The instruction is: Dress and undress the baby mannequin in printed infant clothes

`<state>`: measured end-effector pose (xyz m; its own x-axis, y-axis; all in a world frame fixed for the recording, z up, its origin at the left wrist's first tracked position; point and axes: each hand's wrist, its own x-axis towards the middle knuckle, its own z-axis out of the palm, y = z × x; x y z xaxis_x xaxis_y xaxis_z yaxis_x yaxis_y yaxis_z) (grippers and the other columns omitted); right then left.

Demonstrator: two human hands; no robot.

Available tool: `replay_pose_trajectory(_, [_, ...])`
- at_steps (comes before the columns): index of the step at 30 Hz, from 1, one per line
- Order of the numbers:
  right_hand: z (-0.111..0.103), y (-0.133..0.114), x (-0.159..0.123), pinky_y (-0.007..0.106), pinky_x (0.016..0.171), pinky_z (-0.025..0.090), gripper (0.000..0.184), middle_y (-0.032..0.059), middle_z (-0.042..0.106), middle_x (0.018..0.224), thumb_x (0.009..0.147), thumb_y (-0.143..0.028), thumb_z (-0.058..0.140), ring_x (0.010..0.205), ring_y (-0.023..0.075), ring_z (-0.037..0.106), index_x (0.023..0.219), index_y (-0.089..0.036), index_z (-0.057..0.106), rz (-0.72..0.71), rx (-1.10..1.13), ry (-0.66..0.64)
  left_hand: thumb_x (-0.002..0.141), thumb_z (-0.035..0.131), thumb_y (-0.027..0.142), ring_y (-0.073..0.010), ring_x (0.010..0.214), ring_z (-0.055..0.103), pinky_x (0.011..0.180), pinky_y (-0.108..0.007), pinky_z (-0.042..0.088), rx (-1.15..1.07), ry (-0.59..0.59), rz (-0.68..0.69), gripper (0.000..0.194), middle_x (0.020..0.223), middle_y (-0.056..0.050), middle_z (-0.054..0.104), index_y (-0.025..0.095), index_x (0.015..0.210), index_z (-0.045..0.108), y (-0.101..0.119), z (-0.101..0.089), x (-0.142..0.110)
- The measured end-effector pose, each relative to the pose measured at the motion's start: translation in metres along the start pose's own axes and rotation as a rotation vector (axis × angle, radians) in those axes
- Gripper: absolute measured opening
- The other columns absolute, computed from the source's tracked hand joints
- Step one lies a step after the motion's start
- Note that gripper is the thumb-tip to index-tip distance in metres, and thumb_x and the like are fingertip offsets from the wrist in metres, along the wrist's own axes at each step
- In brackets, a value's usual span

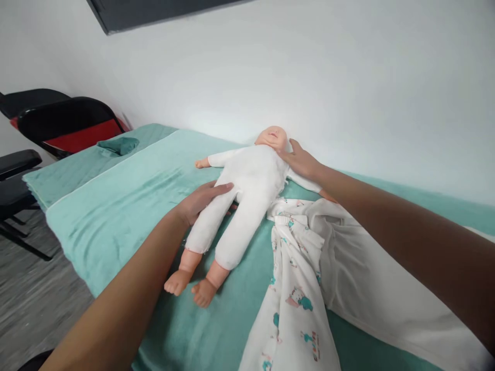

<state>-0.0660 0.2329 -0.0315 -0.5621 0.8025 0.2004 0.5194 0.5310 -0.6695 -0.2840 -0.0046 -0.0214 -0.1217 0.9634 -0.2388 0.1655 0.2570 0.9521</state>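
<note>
A baby doll (255, 172) with a white cloth body and bare plastic head, hands and feet lies on its back on a green bed cover (127, 201). Its head is toward the wall, and its feet point toward me. My left hand (209, 200) is wrapped around the doll's thigh, thumb on top and fingertips showing between the legs. At the doll's neck and shoulder is my right hand (303, 161), gripping beside the chin; some of its fingers are hidden. Right of the doll lies a rumpled white baby garment (294, 278) with a teal and pink print.
A plain white cloth (371, 278) spreads under my right forearm. The white wall (348, 93) borders the bed's far side. Black and red chairs (73, 123) stand at the left, over a grey floor (34, 299). A dark panel (154, 13) hangs above.
</note>
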Motion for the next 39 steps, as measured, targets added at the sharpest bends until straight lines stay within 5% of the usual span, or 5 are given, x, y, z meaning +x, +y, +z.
replay_pose_trajectory(5, [-0.044,0.065,-0.07,0.044,0.085,0.049,0.06,0.0123,0.074,0.087,0.092,-0.076,0.032,0.089,0.0308,0.068,0.094,-0.024,0.063,0.214,-0.176,0.177,0.09,0.058,0.051,-0.0356,0.116,0.063,0.095,-0.047,0.049,0.748,0.617,0.3,0.037,0.116,-0.016,0.071,0.018,0.106,0.066,0.01,0.042,-0.043])
replay_pose_trajectory(10, [-0.093,0.092,-0.166,0.043,0.066,0.043,0.054,0.0082,0.06,0.059,0.084,-0.081,0.047,0.064,0.0292,0.059,0.064,-0.03,0.053,0.173,-0.411,0.182,0.092,0.048,0.066,-0.0259,0.08,0.067,0.069,-0.036,0.047,0.857,0.314,0.279,0.047,0.088,-0.008,0.073,0.023,0.085,0.066,0.001,0.123,-0.106])
replay_pose_trajectory(18, [-0.121,0.01,-0.268,0.039,0.081,0.048,0.03,0.0089,0.073,0.116,0.096,-0.042,0.046,0.1,0.0287,0.067,0.108,-0.025,0.068,-0.109,-0.532,-0.076,0.088,0.057,0.018,-0.0261,0.109,0.061,0.09,-0.04,0.051,0.95,-0.045,0.678,0.008,0.114,-0.009,0.066,0.022,0.09,0.063,0.011,0.218,-0.141])
replay_pose_trajectory(30, [-0.19,-0.093,-0.402,0.031,0.068,0.044,0.029,0.0055,0.076,0.1,0.094,-0.045,0.054,0.087,0.0265,0.068,0.111,-0.027,0.069,-0.033,-0.525,-0.117,0.096,0.044,0.015,-0.02,0.083,0.062,0.081,-0.035,0.047,1.173,0.406,1.003,0.026,0.097,-0.007,0.066,0.024,0.105,0.066,0.062,0.25,-0.163])
replay_pose_trajectory(39, [-0.096,-0.083,-0.421,0.036,0.074,0.053,0.043,0.0063,0.077,0.096,0.086,-0.055,0.062,0.088,0.0275,0.071,0.109,-0.019,0.071,0.254,0.541,-0.139,0.095,0.055,0.019,-0.0196,0.111,0.061,0.096,-0.033,0.05,0.372,0.47,1.062,0.024,0.113,-0.006,0.063,0.024,0.118,0.059,0.061,0.275,-0.202])
